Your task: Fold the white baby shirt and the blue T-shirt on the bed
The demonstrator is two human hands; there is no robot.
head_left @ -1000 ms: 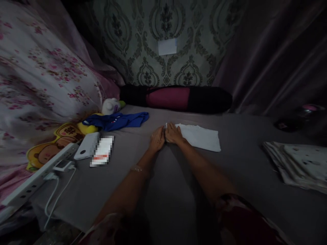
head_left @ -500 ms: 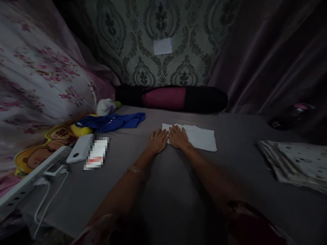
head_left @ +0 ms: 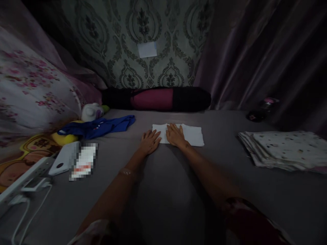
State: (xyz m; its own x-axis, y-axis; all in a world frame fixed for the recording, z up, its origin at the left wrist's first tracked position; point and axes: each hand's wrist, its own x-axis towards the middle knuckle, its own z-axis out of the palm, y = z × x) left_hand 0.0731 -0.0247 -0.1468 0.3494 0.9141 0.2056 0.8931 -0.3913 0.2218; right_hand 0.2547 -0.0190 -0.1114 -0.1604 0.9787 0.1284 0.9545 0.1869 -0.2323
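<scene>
A folded white cloth (head_left: pixel 193 135) lies flat on the grey bed sheet (head_left: pixel 163 190), its long side running left to right. My right hand (head_left: pixel 176 135) rests flat on the cloth, left of its middle, with the fingers stretched forward. At the cloth's left end is my left hand (head_left: pixel 150 142), fingers spread, the fingertips touching its edge and the palm on the sheet. Neither hand grips anything. What kind of cloth it is, I cannot tell.
To the left lie a crumpled blue garment (head_left: pixel 102 126), a white power bank (head_left: pixel 64 159), and a power strip (head_left: pixel 28 177) with cables. On the right sits a stack of folded patterned fabric (head_left: pixel 288 149). A black and pink roll (head_left: pixel 153 98) lies along the wall.
The view has turned slightly right. My right hand has slid rightward over the cloth, so the gap between my hands is wider. The cloth stays folded.
</scene>
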